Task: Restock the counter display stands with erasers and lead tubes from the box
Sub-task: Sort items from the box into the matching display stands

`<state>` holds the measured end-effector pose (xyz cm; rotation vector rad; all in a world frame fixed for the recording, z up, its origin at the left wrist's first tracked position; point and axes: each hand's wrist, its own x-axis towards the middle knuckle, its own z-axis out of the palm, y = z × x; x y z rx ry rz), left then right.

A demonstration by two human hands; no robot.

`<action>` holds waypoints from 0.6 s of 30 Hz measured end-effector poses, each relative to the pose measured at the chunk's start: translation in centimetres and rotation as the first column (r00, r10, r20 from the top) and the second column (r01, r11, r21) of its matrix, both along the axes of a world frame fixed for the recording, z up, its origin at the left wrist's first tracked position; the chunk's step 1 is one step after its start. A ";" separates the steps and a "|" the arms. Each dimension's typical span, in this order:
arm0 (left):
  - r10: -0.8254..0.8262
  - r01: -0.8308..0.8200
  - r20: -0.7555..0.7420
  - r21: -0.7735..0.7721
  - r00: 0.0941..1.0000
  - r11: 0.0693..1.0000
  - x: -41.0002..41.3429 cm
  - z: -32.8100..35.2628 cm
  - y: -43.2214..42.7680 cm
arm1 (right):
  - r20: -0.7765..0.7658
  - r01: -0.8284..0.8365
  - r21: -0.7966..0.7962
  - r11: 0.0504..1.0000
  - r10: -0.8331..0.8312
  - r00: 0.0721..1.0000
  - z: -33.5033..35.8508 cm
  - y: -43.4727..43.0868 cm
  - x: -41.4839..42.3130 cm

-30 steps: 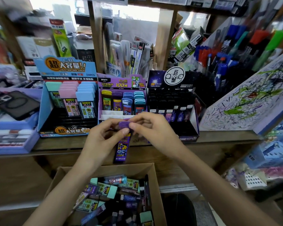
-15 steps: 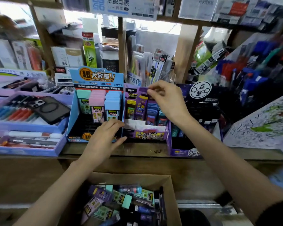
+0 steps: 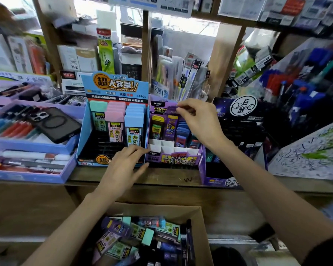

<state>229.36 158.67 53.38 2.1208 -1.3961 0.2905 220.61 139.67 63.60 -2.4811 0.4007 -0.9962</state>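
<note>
Right hand: your right hand (image 3: 198,121) pinches the top of a purple lead tube (image 3: 170,125) between thumb and fingertips.
Left hand: your left hand (image 3: 121,167) holds nothing, fingers straight, against the front left corner of the purple display stand (image 3: 175,158).
Tube: it stands upright, long axis vertical, directly below your right fingers, its foot in the stand's second column from the left.
Next move: probably a straight push down, by the right hand.
Box: the box (image 3: 205,223) of loose stock sits below the surface (image 3: 171,177), nearer your left hand.
</note>
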 end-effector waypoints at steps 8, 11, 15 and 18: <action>0.018 -0.018 -0.026 -0.001 0.999 1.000 -0.1 -0.1 0.0 | -0.148 0.053 -0.024 0.998 -0.056 0.987 -1.5 0.2 0.3; 0.019 -0.019 -0.021 -0.001 1.000 1.000 -0.1 -0.2 0.0 | -0.182 0.105 -0.019 0.994 -0.106 0.978 -1.7 0.2 0.9; 0.004 -0.005 -0.031 -0.009 1.000 1.000 0.0 -0.2 0.0 | -0.286 0.148 0.101 0.984 -0.114 0.951 -0.8 0.2 1.6; 0.013 -0.013 -0.023 0.008 1.000 1.000 0.0 -0.3 0.0 | -0.375 0.163 0.108 0.981 -0.112 0.920 0.0 0.1 1.9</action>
